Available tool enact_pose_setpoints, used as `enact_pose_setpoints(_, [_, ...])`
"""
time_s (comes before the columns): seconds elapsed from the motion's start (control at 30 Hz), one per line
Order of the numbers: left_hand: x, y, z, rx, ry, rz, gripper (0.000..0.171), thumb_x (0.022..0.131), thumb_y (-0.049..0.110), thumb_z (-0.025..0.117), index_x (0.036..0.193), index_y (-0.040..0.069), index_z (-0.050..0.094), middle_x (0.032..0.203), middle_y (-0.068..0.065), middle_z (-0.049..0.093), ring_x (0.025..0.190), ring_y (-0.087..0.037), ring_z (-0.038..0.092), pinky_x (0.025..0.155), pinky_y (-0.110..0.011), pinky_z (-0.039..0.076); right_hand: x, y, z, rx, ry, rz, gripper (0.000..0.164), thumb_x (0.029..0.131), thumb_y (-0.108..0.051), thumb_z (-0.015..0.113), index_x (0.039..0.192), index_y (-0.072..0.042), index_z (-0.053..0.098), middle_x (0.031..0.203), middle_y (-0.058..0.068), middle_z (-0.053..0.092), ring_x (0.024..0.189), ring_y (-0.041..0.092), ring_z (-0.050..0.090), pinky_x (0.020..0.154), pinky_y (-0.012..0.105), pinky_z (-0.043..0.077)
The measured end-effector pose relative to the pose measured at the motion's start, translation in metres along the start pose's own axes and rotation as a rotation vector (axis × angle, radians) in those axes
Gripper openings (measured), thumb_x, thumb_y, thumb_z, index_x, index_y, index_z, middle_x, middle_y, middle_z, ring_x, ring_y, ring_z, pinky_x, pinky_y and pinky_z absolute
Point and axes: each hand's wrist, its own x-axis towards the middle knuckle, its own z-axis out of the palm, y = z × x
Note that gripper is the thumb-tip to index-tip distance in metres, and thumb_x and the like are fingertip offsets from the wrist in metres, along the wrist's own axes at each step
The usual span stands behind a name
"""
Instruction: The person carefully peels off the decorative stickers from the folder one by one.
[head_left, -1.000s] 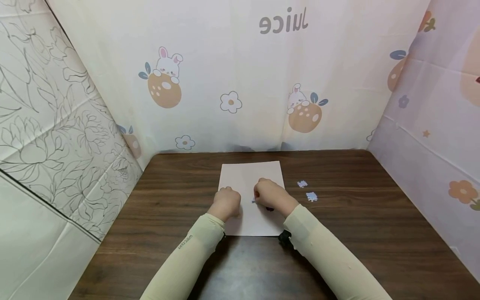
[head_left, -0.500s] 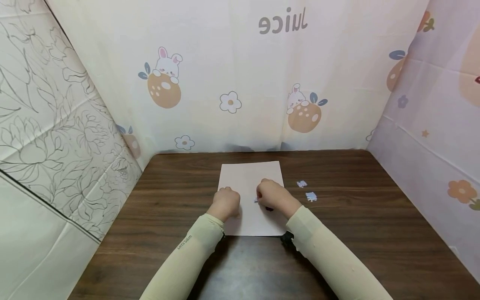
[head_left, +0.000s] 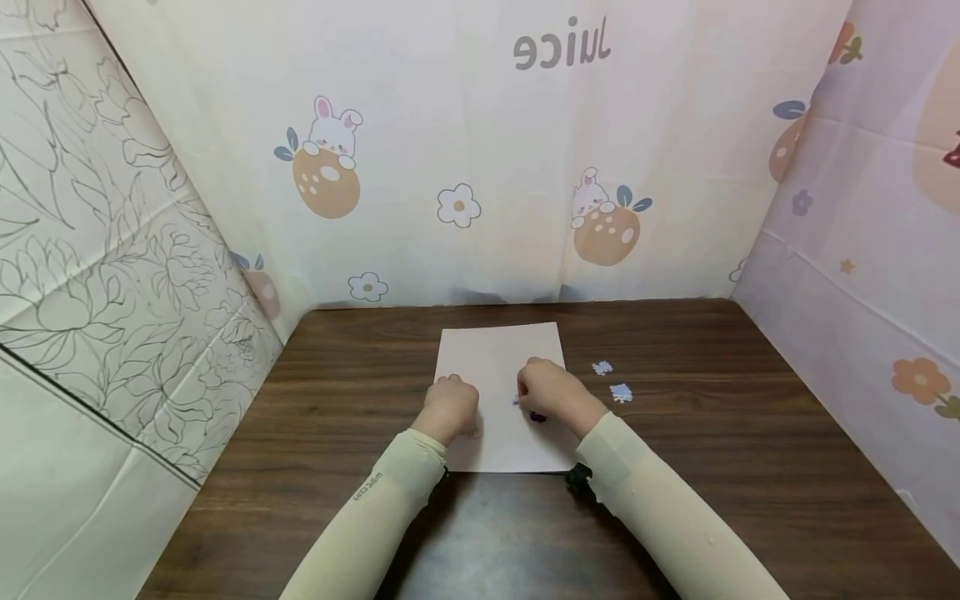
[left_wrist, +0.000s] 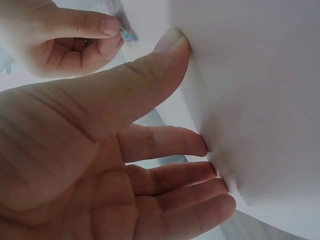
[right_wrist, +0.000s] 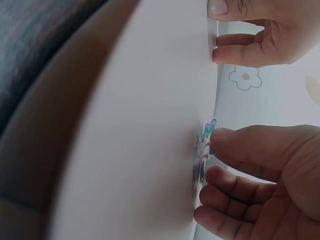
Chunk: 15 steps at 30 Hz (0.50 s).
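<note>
A white sheet of paper lies on the table. My left hand rests on its left part; in the left wrist view the thumb and fingertips press on the paper, fingers mostly straight. Over the sheet's right part, my right hand pinches a small flat sticker-like cut-out with teal and purple colours. In the right wrist view this cut-out stands at the paper surface, its lower part close to or touching the sheet. A dark purple piece shows just under the right hand. How far the cut-out is stuck cannot be told.
Two small pale blue-white pieces, one farther back and one nearer, lie on the brown wooden table right of the paper. Printed curtains enclose the table at the back and sides.
My right hand has shifted slightly to the right over the paper, with the pinched piece. The left hand stays nearly in place; the head view has turned very slightly.
</note>
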Motion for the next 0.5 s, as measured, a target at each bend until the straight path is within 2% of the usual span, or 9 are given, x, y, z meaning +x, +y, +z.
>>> enact_pose_setpoints(0.5, [0.0001, -0.0005, -0.0002, 0.011, -0.02, 0.001, 0.048, 0.075, 0.045, 0.09, 0.104, 0.008, 0.079, 0.111, -0.013, 0.069, 0.104, -0.029, 0.063, 0.084, -0.042, 0.057, -0.007, 0.0038, -0.0033, -0.014, 0.007, 0.022, 0.024, 0.089, -0.012, 0.074, 0.068, -0.015, 0.064, 0.083, 0.002, 0.055, 0.072, 0.016, 0.052, 0.062, 0.031, 0.046])
